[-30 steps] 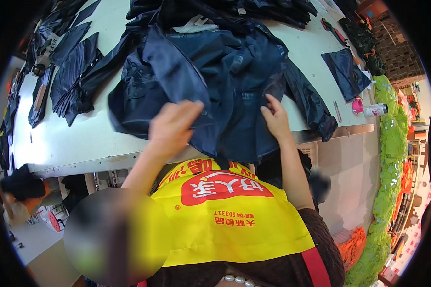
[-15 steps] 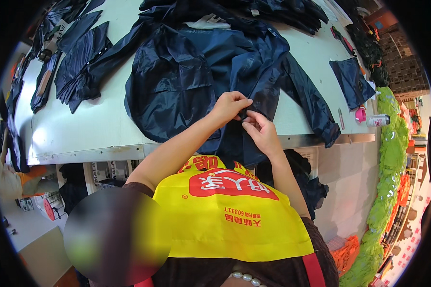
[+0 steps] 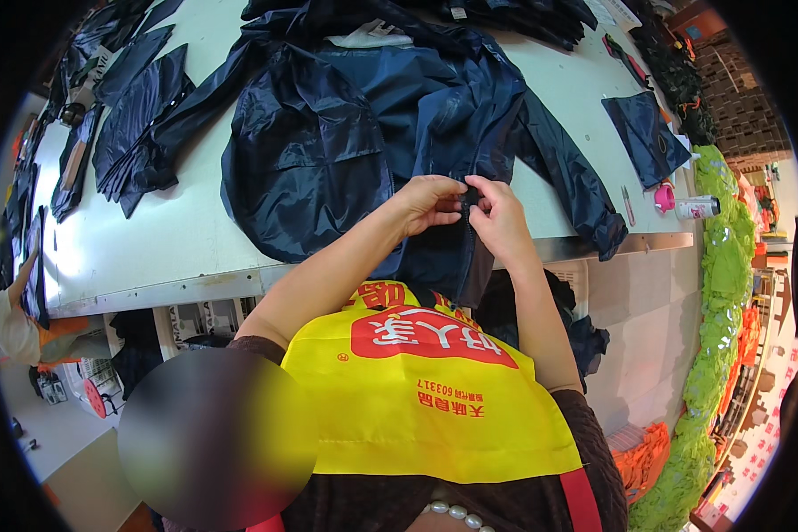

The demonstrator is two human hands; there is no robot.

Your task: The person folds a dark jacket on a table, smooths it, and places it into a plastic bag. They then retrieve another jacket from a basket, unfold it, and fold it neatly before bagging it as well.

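A shiny navy jacket (image 3: 306, 151) lies spread on the pale work table, its front edge hanging over the near side. Along that edge runs a dark zipper (image 3: 467, 223). My left hand (image 3: 427, 204) pinches the jacket edge from the left, fingers curled. On the other side, my right hand (image 3: 500, 217) grips the same edge at the zipper, thumb and forefinger together. The fingertips of both hands sit close together. What lies right between them is partly hidden.
Several dark cut pieces (image 3: 142, 124) lie on the table's left. On the right are a folded navy piece (image 3: 647, 137), a thin pointed tool (image 3: 628, 206), a pink ring (image 3: 664, 199) and a small can (image 3: 699, 207). Bright green fabric (image 3: 720, 266) heaps beyond. Another person (image 3: 16, 324) is far left.
My right hand has moved up and turned, its fingertips now level with my left hand's. More of the zipper edge shows below the hands. The whole view has shifted slightly.
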